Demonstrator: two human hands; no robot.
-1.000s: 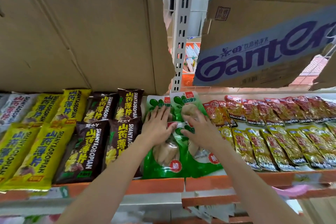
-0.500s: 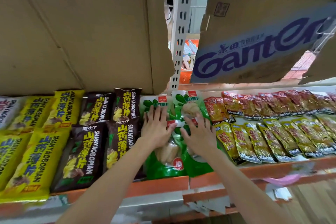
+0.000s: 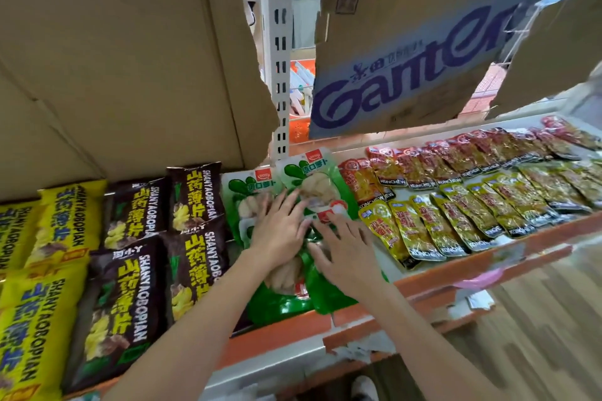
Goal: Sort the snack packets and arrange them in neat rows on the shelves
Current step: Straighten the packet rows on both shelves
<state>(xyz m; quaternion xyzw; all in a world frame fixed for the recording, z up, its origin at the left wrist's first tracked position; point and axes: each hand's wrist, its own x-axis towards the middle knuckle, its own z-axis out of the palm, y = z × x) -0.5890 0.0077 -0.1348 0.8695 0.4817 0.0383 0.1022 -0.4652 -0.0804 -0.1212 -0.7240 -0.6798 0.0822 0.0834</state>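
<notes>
Left of both hands: yellow packets (image 3: 39, 286), then dark packets (image 3: 130, 296), each laid in two rows. Left hand (image 3: 280, 231): flat, fingers spread, pressing the green packets (image 3: 312, 182). Right hand (image 3: 348, 254): flat, fingers spread, on the same green stack, nearer the shelf edge (image 3: 423, 283). Right of both hands: Konchew sachets (image 3: 456, 225), rowed. Step judged: squaring the green stack; next move calls for sliding the overlapped packets into line. Against half a second ago, the right hand sits lower and further right.
</notes>
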